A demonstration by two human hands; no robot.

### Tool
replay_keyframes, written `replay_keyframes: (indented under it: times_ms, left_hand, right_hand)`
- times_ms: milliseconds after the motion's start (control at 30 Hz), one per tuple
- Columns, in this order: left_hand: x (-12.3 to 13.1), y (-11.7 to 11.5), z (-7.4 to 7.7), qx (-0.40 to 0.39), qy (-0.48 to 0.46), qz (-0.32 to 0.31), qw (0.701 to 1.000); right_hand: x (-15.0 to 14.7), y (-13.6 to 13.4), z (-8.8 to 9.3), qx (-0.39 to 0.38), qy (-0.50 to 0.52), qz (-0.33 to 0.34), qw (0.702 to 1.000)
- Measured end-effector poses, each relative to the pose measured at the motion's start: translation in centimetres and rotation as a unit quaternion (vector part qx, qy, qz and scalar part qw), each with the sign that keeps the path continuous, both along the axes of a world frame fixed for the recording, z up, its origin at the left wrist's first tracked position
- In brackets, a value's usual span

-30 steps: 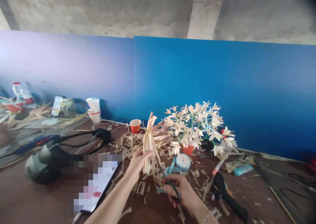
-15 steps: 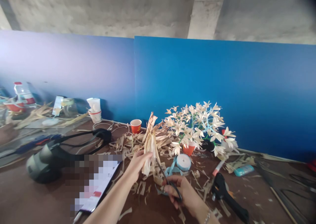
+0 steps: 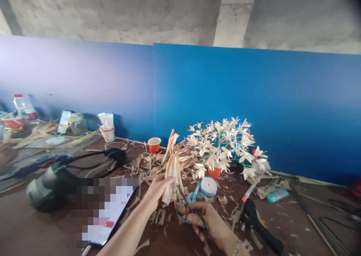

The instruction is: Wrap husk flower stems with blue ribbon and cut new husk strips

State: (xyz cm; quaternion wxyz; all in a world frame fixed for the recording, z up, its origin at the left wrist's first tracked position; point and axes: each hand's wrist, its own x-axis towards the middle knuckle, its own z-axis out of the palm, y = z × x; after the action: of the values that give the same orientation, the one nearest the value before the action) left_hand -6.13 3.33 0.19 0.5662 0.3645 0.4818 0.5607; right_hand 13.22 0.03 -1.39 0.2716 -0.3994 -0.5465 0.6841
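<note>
My left hand [image 3: 160,188] pinches a pale dried corn husk [image 3: 171,169] near its lower part, its top pointing up and away. Black-handled scissors [image 3: 184,196] are gripped in my right hand [image 3: 207,220], their blades reaching up to the right edge of the husk. Whether the blades are apart cannot be made out. Behind the husk lies a heap of dried husks [image 3: 146,164]. A roll of light blue ribbon [image 3: 209,186] rests just beyond my right hand, and small husk scraps lie around both hands.
Husk flowers [image 3: 222,139] stand in an orange paper cup [image 3: 214,171] at the back. To the right lie a black glue gun [image 3: 261,226] and a blue packet [image 3: 278,196]. At left are a phone [image 3: 113,214], a grey-black strapped device [image 3: 47,190] and another orange cup [image 3: 154,146].
The view has shifted slightly. Both hands stay in nearly the same place, the left still on the husk and the right still on the scissors.
</note>
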Motion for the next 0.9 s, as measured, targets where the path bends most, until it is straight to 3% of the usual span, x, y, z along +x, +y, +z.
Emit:
replay_keyframes:
  times_ms: [100,300,433,900]
  left_hand:
    - [0.2,-0.2,0.1,0.001,0.001,-0.026,1.000]
    - [0.4,-0.6,0.7,-0.041,-0.039,-0.005,0.998]
    - [0.4,-0.6,0.3,-0.039,-0.040,-0.009,0.998]
    - [0.6,-0.7,0.9,-0.048,-0.053,-0.013,0.997]
  right_hand:
    - [0.0,0.0,-0.2,0.005,0.008,0.003,1.000]
    - [0.2,0.1,-0.8,-0.002,0.043,0.008,0.999]
    - [0.3,0.3,-1.1,-0.002,0.053,0.010,0.999]
    - [0.4,0.1,-0.7,-0.006,0.045,0.016,0.999]
